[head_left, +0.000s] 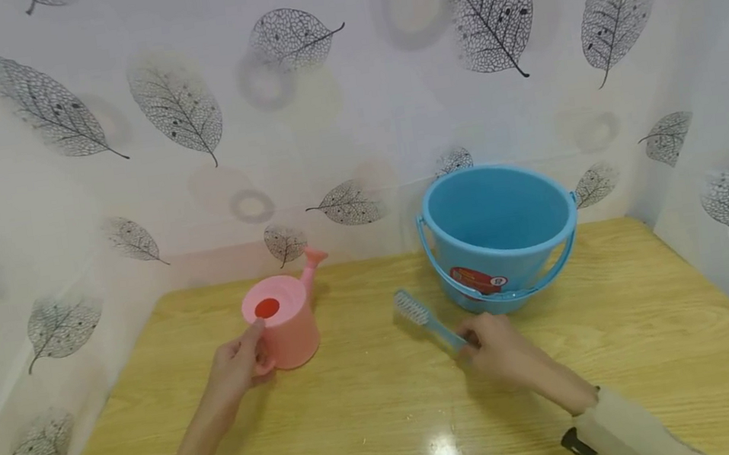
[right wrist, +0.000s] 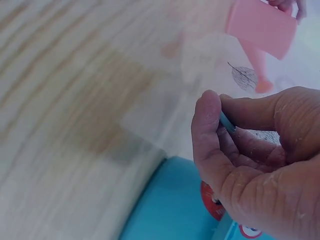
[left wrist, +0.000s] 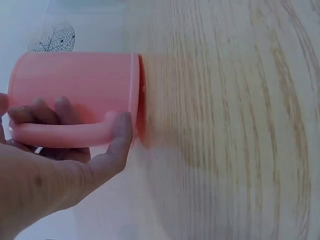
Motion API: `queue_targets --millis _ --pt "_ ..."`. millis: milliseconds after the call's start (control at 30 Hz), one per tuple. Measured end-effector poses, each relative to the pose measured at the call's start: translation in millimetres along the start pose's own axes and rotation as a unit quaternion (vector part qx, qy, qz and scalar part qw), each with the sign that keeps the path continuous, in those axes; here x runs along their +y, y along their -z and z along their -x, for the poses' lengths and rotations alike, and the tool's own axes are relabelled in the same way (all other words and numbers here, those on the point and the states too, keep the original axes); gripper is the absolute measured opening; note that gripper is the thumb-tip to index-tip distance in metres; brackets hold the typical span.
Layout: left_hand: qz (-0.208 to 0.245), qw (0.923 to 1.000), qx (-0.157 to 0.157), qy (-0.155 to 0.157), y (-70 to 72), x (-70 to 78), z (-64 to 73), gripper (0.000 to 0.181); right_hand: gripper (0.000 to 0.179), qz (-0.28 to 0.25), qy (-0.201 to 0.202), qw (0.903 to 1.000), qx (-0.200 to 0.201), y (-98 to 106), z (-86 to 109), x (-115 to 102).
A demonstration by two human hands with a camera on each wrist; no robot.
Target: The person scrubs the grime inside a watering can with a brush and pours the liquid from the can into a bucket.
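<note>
A pink watering can (head_left: 294,338) stands on the left half of the table with its spout toward the wall. My left hand (head_left: 235,361) grips its handle (left wrist: 65,134), fingers curled round it in the left wrist view. Whether its base fully touches the table is hard to tell. Between the can and a blue bucket, my right hand (head_left: 501,348) pinches the handle end of a light-blue brush (head_left: 443,331). The brush's pale bristles point up and to the left. In the right wrist view only a bit of its handle (right wrist: 226,122) shows between thumb and fingers.
The blue bucket (head_left: 504,240) stands upright at the back right, its carrying handle hanging down in front, close beyond my right hand. Behind the wooden table (head_left: 363,427) rises a white wall covering (head_left: 362,105) with leaf prints.
</note>
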State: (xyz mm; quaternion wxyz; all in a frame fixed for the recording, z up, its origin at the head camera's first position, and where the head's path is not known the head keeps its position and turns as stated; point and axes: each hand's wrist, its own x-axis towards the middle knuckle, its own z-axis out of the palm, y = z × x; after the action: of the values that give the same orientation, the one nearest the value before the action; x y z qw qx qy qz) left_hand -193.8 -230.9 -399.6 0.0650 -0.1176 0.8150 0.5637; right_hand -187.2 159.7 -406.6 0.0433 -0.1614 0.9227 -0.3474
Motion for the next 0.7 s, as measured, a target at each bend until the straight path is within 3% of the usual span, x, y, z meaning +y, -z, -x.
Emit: queue_targets --millis 167,433,700 --pt "-0.076 0.9966 0.027 -0.02 -0.1 0.7 2.0 0.076 0.007 0.008 0.004 0.9999 0.01 7 1.6 -3" --pt "-0.131 0.9871 0.066 -0.064 -0.7 6.9 2.7 0.094 0.005 0.002 0.0 1.0 0.01 16 4.1 -6" --pt "-0.18 0.9743 0.073 -0.114 -4.5 7.1 5.9 0.105 0.005 -0.006 0.0 0.9999 0.008 19 4.7 -5"
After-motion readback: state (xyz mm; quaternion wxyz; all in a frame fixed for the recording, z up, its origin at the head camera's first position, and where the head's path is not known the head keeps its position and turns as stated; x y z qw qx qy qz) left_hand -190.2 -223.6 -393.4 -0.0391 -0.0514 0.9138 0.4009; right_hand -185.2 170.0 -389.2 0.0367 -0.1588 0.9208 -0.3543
